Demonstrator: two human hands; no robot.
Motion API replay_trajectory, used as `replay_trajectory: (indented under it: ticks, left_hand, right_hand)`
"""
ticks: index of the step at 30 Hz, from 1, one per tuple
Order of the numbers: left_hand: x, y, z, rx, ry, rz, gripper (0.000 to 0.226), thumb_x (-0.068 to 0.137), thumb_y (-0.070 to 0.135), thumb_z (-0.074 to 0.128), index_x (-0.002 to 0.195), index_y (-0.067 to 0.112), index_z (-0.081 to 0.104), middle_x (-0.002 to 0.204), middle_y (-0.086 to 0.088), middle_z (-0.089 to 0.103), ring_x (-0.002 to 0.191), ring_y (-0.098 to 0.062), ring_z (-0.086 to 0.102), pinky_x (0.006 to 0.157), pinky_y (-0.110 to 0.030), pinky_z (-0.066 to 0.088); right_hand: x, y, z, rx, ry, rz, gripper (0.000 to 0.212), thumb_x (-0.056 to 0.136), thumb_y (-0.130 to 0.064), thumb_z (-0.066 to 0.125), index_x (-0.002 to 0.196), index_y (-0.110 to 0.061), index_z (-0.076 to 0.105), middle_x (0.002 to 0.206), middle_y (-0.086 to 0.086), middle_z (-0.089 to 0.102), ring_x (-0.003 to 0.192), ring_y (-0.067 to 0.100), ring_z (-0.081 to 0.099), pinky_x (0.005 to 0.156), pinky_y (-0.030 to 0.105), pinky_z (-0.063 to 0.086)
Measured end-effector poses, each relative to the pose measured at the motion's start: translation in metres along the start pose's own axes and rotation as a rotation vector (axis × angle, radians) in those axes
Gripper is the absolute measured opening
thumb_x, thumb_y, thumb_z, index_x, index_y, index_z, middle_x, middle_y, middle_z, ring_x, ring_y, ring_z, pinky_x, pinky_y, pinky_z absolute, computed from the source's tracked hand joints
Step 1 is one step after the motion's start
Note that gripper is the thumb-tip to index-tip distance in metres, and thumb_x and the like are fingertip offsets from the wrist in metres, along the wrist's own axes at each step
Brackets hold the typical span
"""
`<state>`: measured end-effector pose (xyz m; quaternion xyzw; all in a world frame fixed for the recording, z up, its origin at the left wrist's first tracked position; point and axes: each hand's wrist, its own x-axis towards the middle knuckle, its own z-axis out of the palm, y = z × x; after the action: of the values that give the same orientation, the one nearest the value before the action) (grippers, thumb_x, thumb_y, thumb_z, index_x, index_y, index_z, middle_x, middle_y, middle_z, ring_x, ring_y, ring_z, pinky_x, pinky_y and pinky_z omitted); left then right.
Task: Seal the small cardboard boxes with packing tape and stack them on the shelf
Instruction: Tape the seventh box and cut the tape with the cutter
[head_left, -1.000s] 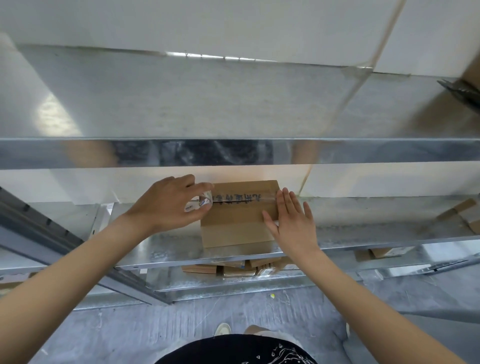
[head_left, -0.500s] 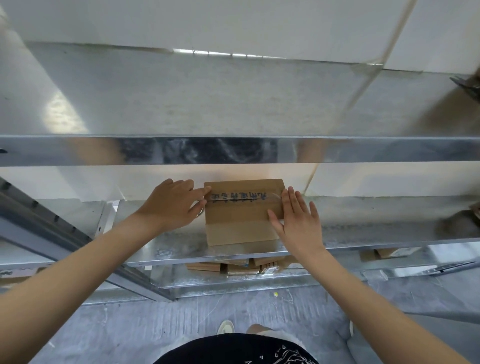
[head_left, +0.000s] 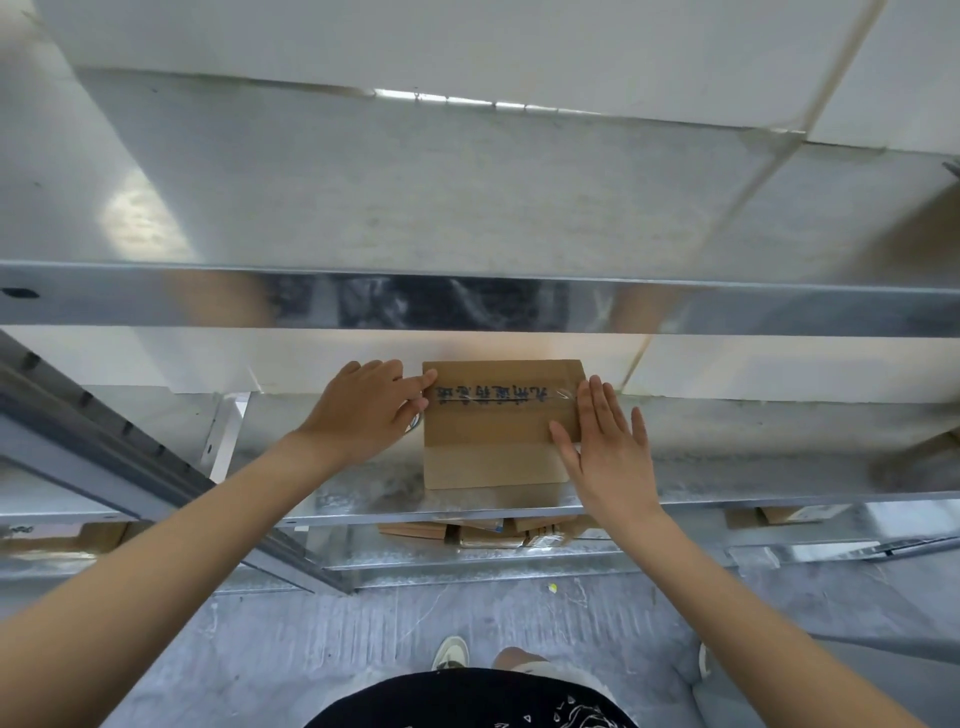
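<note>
A small brown cardboard box (head_left: 493, 457) stands on the metal shelf (head_left: 727, 467), near its front edge. A strip of clear tape (head_left: 498, 397) with dark printed characters runs across the box top. My left hand (head_left: 363, 410) is at the box's left side, its index finger on the top edge and its fingers curled over a tape roll (head_left: 416, 424), of which only a sliver shows. My right hand (head_left: 608, 447) lies flat with straight fingers against the box's right side.
The upper shelf's front lip (head_left: 467, 306) hangs just above the box. Below, a lower shelf holds several flat cardboard pieces (head_left: 467, 532). A slanted metal upright (head_left: 130, 457) crosses at the left. More cardboard (head_left: 789, 514) lies lower right. My shoe (head_left: 449, 652) stands on the grey floor.
The left hand has drawn the tape roll down over the box's left edge, so the roll is now mostly hidden. The right hand stays flat on the right side.
</note>
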<state>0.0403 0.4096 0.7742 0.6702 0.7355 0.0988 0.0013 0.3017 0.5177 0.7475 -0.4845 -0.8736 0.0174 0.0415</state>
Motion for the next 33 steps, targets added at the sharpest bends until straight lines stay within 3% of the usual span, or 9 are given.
replay_trajectory:
  ticks: [5, 10, 12, 17, 21, 23, 26, 30, 33]
  left_hand:
    - [0.002, -0.003, 0.002, -0.044, -0.006, 0.021, 0.039, 0.099, 0.029, 0.043, 0.136, 0.019, 0.05, 0.082, 0.005, 0.046, 0.074, -0.014, 0.041, 0.071, -0.027, 0.028]
    - [0.004, -0.003, 0.003, -0.013, -0.008, 0.052, 0.04, 0.098, 0.028, 0.044, 0.136, 0.015, 0.051, 0.088, -0.002, 0.056, 0.075, -0.016, 0.044, 0.07, -0.028, 0.028]
    - [0.004, -0.002, 0.001, 0.019, -0.016, 0.061, 0.041, 0.098, 0.03, 0.042, 0.136, 0.015, 0.049, 0.093, -0.002, 0.058, 0.08, -0.019, 0.05, 0.071, -0.028, 0.027]
    - [0.006, 0.003, -0.003, 0.081, -0.003, 0.076, 0.039, 0.097, 0.031, 0.043, 0.132, 0.016, 0.052, 0.1, 0.0, 0.061, 0.088, -0.019, 0.054, 0.072, -0.028, 0.028]
    - [0.004, 0.002, -0.004, -0.008, -0.049, 0.0, 0.048, 0.096, 0.038, 0.044, 0.139, 0.016, 0.04, 0.122, 0.0, 0.056, 0.108, -0.019, 0.049, 0.091, -0.031, 0.034]
    - [-0.003, 0.0, -0.004, -0.11, -0.061, -0.038, 0.06, 0.092, 0.04, 0.052, 0.143, 0.017, 0.031, 0.129, 0.0, 0.048, 0.115, -0.019, 0.042, 0.098, -0.033, 0.031]
    - [-0.02, -0.001, 0.006, -0.474, 0.051, -0.208, 0.071, 0.085, 0.029, 0.066, 0.143, 0.019, 0.027, 0.12, 0.003, 0.04, 0.11, -0.011, 0.037, 0.098, -0.028, 0.034]
    - [-0.038, 0.008, 0.041, -1.024, 0.259, -0.703, 0.071, 0.083, 0.01, 0.069, 0.141, 0.014, 0.027, 0.131, -0.003, 0.042, 0.116, -0.017, 0.047, 0.098, -0.036, 0.044]
    - [-0.04, 0.017, 0.063, -1.485, 0.09, -1.054, 0.068, 0.08, 0.038, 0.072, 0.134, 0.009, 0.041, 0.118, -0.012, 0.059, 0.102, -0.025, 0.058, 0.088, -0.042, 0.048]
  right_hand:
    - [0.003, -0.026, -0.001, -0.009, 0.038, -0.037, 0.082, 0.096, -0.056, -0.003, 0.142, -0.002, 0.038, 0.152, 0.01, 0.032, 0.144, 0.021, 0.022, 0.116, 0.054, 0.004]
    - [0.006, -0.082, 0.003, 0.089, -0.017, -0.158, 0.098, 0.08, -0.062, -0.026, 0.15, -0.008, 0.017, 0.159, 0.006, 0.011, 0.147, 0.017, 0.003, 0.114, 0.041, -0.018]
    - [0.007, -0.094, 0.004, 0.108, 0.008, -0.182, 0.093, 0.084, -0.061, -0.021, 0.15, -0.008, 0.02, 0.158, 0.006, 0.015, 0.147, 0.017, 0.008, 0.115, 0.042, -0.012]
    - [0.003, -0.112, 0.008, 0.102, 0.035, -0.356, 0.062, 0.098, -0.05, 0.015, 0.146, -0.015, 0.033, 0.153, -0.002, 0.031, 0.143, 0.015, 0.023, 0.114, 0.049, 0.006]
    - [0.002, -0.114, 0.004, 0.089, -0.015, -0.34, 0.066, 0.098, -0.054, 0.012, 0.142, -0.016, 0.042, 0.148, -0.003, 0.04, 0.139, 0.015, 0.034, 0.11, 0.054, 0.02]
    - [0.003, -0.111, 0.003, 0.096, -0.062, -0.364, 0.069, 0.096, -0.058, 0.007, 0.146, -0.019, 0.034, 0.153, -0.003, 0.033, 0.142, 0.015, 0.027, 0.113, 0.055, 0.017]
    - [0.004, -0.108, 0.004, 0.082, -0.105, -0.392, 0.07, 0.091, -0.064, 0.014, 0.152, -0.029, 0.014, 0.158, -0.003, 0.02, 0.146, 0.017, 0.016, 0.115, 0.056, 0.01]
    - [0.009, -0.109, -0.007, 0.022, -0.141, -0.443, 0.084, 0.083, -0.066, 0.044, 0.152, -0.029, 0.012, 0.156, 0.002, 0.022, 0.142, 0.026, 0.023, 0.108, 0.058, 0.02]
    - [0.024, -0.111, -0.022, 0.057, -0.242, -0.459, 0.103, 0.076, -0.063, 0.06, 0.152, -0.026, 0.002, 0.155, 0.006, 0.006, 0.14, 0.029, 0.009, 0.109, 0.05, 0.017]
